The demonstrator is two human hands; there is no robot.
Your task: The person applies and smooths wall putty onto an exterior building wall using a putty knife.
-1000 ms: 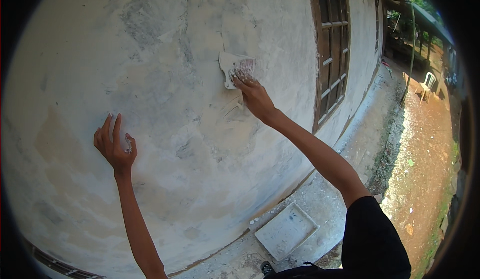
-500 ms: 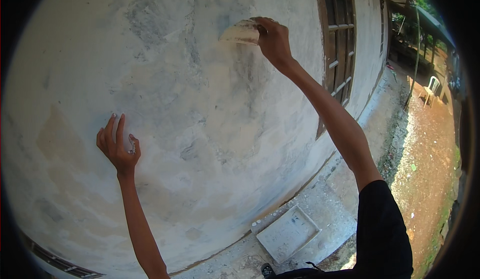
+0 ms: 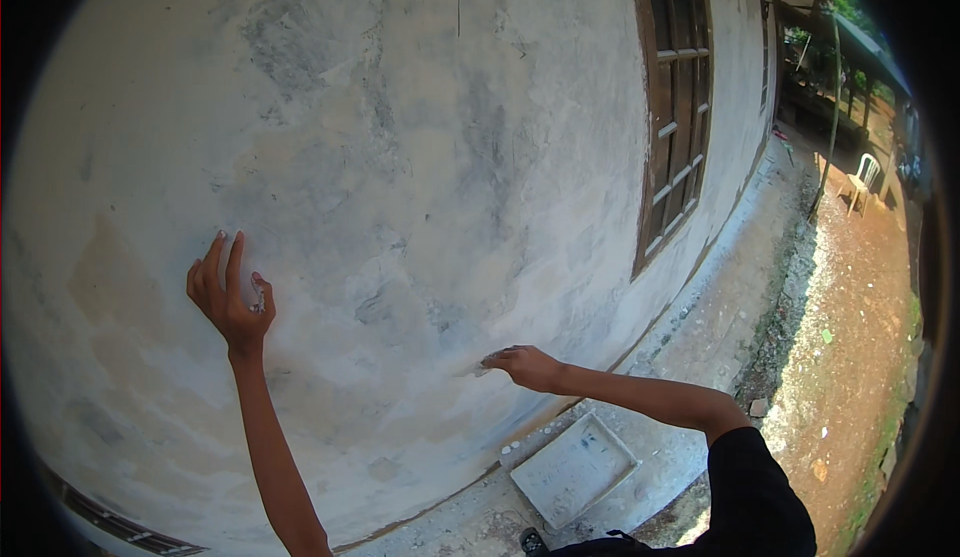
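I face a patchy grey-white plastered wall [image 3: 400,137]. My left hand [image 3: 228,297] rests flat against it at the left, fingers spread and pointing up, holding nothing. Low on the wall, my right hand [image 3: 525,365] is closed on a flat pale spreader [image 3: 477,369]. The spreader is seen almost edge-on, and only its tip shows past my fingers, touching the plaster.
A shallow white tray [image 3: 573,467] lies on the concrete strip at the wall's foot, below my right arm. A brown-framed window [image 3: 672,107] is set in the wall at the right. Beyond it are red dirt ground and a white plastic chair [image 3: 862,179].
My right hand swept the spreader up the wall to near the top, then came down to the lower part. My left hand stayed in place on the wall.
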